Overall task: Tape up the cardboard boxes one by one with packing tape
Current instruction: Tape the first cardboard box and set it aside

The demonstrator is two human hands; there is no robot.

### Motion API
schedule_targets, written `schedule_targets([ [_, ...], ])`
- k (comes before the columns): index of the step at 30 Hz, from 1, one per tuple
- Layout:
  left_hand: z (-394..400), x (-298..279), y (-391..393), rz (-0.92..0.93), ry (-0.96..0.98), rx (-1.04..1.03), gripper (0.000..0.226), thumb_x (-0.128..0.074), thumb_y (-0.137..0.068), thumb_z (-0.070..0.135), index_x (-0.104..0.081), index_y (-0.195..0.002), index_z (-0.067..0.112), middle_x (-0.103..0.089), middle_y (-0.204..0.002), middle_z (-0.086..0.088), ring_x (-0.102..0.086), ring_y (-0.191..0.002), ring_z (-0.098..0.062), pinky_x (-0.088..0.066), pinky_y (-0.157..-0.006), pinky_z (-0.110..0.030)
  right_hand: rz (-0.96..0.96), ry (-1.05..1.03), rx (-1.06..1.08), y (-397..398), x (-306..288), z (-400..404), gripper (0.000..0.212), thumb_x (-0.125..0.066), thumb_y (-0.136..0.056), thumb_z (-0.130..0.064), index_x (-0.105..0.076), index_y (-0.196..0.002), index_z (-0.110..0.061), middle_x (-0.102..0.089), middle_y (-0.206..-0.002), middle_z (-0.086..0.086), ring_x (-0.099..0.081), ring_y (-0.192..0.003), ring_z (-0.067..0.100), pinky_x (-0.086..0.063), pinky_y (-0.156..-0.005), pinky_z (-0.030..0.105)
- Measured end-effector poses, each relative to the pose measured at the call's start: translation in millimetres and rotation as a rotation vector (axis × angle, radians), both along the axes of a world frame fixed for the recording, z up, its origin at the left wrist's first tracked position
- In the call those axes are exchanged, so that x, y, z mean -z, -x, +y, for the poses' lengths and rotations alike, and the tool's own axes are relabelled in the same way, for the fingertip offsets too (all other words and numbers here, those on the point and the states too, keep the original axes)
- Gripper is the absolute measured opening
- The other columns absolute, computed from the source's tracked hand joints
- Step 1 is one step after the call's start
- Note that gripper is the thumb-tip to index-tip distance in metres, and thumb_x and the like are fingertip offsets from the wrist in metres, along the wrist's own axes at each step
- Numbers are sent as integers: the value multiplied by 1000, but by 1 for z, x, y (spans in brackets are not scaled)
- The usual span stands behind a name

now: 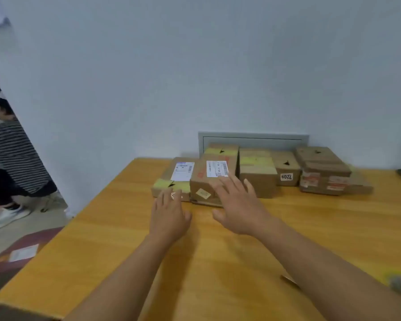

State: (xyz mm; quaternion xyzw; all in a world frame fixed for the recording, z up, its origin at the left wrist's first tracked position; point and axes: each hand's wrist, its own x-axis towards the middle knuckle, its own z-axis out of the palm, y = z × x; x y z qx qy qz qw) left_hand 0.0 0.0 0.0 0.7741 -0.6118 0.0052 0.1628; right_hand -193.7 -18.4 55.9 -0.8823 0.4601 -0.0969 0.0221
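Cardboard boxes (259,172) sit grouped at the table's (125,239) far edge; both hands reach forward, fingers spread and empty (right hand (239,205) nearer), left hand (168,216) just short of the front boxes.

An orange-yellow wooden desk (218,262) stands against a plain pale blue-grey wall (171,66). A grey rectangular metal panel (252,137) is set in the wall at the desk's far edge. Past the desk's left edge, a person in a black-and-white striped shirt (12,154) crouches on the pale floor (33,225).
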Motion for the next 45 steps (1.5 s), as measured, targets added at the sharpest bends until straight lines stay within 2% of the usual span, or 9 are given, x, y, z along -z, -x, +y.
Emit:
schedule_targets([
  [9, -57, 23, -14, -33, -201, 29, 71, -40, -98, 39, -5, -157, 23, 4, -166, -4, 6, -151, -32, 0, -122, -47, 17, -36, -116, -7, 33, -20, 69, -44, -96, -48, -8, -153, -34, -3, -164, -6, 13, -150, 17, 0, -122, 50],
  [19, -7, 25, -17, -89, -133, 35, 63, -42, -93, 41, -23, -152, 29, -21, -159, -8, -1, -150, -31, 0, -121, -44, -21, -83, -167, -6, 38, 6, 65, -44, -97, -48, -13, -153, -35, -6, -163, -8, 11, -150, 15, -1, -121, 45],
  [23, 47, 28, -6, -118, -111, 48, 69, -28, -83, 47, -32, -150, 31, -33, -150, -8, -7, -149, -33, 3, -119, -46, -24, -132, -177, -6, 43, 27, 65, -44, -97, -48, -14, -153, -35, -8, -163, -8, 7, -150, 14, -7, -122, 45],
  [25, 74, 33, 0, -123, -44, 65, 69, -28, -80, 48, -46, -143, 29, -47, -140, -11, -22, -145, -37, -4, -118, -49, -19, -170, -178, -5, 49, 39, 65, -45, -97, -49, -13, -153, -35, -7, -163, -9, 6, -150, 13, -9, -121, 42],
  [30, 128, 43, 21, -70, 103, 142, 52, -44, -83, 42, -60, -127, 21, -56, -117, -10, -53, -120, -36, -48, -99, -48, -26, -236, -198, 0, 69, 65, 68, -44, -98, -48, -8, -154, -36, -3, -164, -11, 1, -150, 13, -14, -120, 37],
  [33, 150, 47, 39, -23, 171, 220, 48, -48, -86, 39, -60, -128, 19, -58, -117, -10, -53, -119, -34, -49, -98, -45, -50, -257, -211, 4, 77, 79, 68, -44, -98, -48, -6, -154, -39, 1, -163, -14, 0, -150, 12, -15, -120, 35],
  [37, 166, 49, 52, 17, 317, 322, 38, -52, -88, 31, -64, -121, 15, -60, -120, -7, -53, -117, -24, -45, -100, -34, -83, -215, -188, 17, 90, 89, 61, -40, -99, -52, -17, -153, -38, -4, -163, -14, -8, -149, 13, -25, -118, 38],
  [40, 167, 53, 49, 19, 397, 207, 39, -54, -87, 27, -67, -118, 8, -61, -121, -12, -58, -108, -26, -48, -89, -35, -127, -161, -157, 26, 98, 92, 60, -30, -95, -60, -26, -151, -36, -13, -162, -12, -18, -147, 14, -31, -115, 39],
  [45, 166, 63, 50, 25, 405, 132, 44, -52, -86, 27, -66, -121, 4, -63, -118, -12, -60, -106, -28, -46, -91, -35, -225, -80, -181, 34, 109, 93, 56, -34, -96, -54, -40, -145, -27, -26, -160, -10, -25, -146, 16, -37, -111, 40],
])
